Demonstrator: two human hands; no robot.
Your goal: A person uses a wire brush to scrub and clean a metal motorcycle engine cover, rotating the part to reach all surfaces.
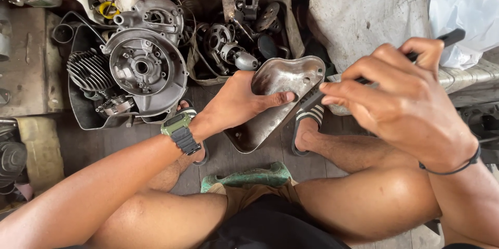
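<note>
The left hand [236, 104] (green watch at its wrist) grips a curved grey metal engine cover [278, 101] held mid-scene above the wooden floor [156, 135], thumb pressed inside. The right hand [403, 106] has its fingers closed around a thin black-handled tool [449, 37], possibly a brush, touching the cover's right edge.

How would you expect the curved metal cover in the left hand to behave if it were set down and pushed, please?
The metal cover probably stays stiff: the left hand holds it by one edge without sag. Its bowl shape suggests it might rock. Its dull, grimy surface may be slippery.
</note>
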